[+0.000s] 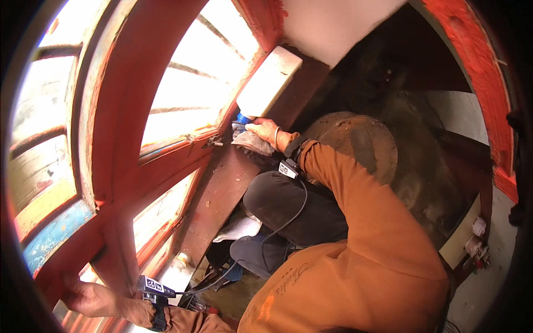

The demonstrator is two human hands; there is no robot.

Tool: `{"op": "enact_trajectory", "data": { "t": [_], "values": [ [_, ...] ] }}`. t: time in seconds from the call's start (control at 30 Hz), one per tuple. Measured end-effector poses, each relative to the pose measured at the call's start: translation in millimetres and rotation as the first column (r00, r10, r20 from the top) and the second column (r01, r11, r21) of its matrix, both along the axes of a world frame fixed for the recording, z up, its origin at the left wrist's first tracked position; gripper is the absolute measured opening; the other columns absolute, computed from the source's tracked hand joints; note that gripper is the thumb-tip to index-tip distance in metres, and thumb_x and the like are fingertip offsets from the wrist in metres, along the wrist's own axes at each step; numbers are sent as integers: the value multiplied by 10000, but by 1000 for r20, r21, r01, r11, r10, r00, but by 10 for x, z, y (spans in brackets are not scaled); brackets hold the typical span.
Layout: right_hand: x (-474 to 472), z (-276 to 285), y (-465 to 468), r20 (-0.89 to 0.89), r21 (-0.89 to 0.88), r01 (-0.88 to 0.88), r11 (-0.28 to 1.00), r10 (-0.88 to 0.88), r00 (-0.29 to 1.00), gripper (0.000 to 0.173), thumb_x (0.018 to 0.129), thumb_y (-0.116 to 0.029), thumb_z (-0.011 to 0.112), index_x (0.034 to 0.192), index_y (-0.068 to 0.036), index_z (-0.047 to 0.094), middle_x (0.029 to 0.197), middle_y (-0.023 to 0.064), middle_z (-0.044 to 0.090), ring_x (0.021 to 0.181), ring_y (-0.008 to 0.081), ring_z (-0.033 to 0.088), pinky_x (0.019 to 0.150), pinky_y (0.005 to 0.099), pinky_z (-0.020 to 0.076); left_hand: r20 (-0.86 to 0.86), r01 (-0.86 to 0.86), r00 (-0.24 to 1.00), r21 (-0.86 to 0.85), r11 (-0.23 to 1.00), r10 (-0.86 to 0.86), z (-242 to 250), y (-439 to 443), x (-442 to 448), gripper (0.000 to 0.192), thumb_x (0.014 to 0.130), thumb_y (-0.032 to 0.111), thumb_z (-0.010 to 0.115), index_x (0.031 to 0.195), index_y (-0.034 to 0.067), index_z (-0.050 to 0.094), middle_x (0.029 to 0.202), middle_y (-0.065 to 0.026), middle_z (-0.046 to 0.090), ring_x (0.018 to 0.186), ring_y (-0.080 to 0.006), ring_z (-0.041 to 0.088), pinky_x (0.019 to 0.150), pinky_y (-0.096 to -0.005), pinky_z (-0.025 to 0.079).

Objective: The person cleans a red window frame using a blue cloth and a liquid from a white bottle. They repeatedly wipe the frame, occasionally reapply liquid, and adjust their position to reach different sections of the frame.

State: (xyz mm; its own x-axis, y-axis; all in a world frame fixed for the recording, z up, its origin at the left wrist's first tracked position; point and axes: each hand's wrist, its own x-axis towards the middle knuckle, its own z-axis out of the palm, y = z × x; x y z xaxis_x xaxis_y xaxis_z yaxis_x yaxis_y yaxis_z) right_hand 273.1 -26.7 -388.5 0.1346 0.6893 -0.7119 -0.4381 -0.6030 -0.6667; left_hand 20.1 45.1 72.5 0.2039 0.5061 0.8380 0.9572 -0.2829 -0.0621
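My right hand [266, 132] is beside the dark red ledge below the window, its fingers closed on a greyish cloth [252, 142]. Its fingertips meet the blue cap or neck [243, 119] of a large white plastic bottle [270, 81]. How the bottle is supported cannot be told. At the lower left, my left hand [92, 299] is against the red-painted wooden window frame [120, 175]. Its fingertips are dark and blurred, so its grip is unclear. Both wrists wear black straps with small cabled devices.
Metal bars cross the bright window openings. The dark red ledge [222, 187] runs beside my knees [287, 208], with small debris on it. A round brown object [354, 145] lies beyond my right arm. A white cloth [239, 228] is near my knees. Small items sit at the far right.
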Motion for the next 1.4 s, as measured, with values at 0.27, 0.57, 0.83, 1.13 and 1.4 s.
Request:
{"op": "enact_trajectory", "data": {
  "t": [0.27,0.57,0.83,1.13,1.4],
  "values": [
    [-91,-98,209,-624,143,161,976,-38,781,305,844,-223,626,1061,-19,563,998,122,633,878,218,620,787,331,505,-5,18,1000,-48,999,-18,40,-13,-121,361,907,275,513,887,-79,583,821,-164,630,711,-245,608,670,-334,495],
    [-56,6,65,-800,140,273,952,-54,598,278,870,-215,556,1064,-16,542,1020,143,625,893,247,619,780,354,513,-14,74,997,-6,997,-74,-2,29,-130,394,904,327,492,813,-47,575,722,-148,600,616,-252,573,571,-371,455],
    [750,453,-1152,99,83,179,980,-187,977,299,754,-317,628,822,-26,635,785,59,625,719,135,570,669,283,457,-32,64,998,69,996,-62,-38,-6,185,350,894,281,472,752,-34,525,678,-176,540,579,-319,517,528,-415,392],
    [1551,1549,-1135,781,-26,4,1000,18,624,524,754,-452,537,774,65,618,739,270,601,754,360,625,652,394,470,-116,96,989,51,994,-90,-31,-59,144,292,914,235,484,760,-12,501,705,-128,517,606,-276,504,537,-378,384],
    [2001,2008,-175,955,-232,-104,967,247,163,666,770,-559,469,769,86,634,804,319,580,835,431,585,735,435,466,-54,38,998,-48,998,-41,-1,9,-259,330,880,261,576,868,-68,577,801,-158,632,714,-268,608,635,-372,467]
  ]
}}
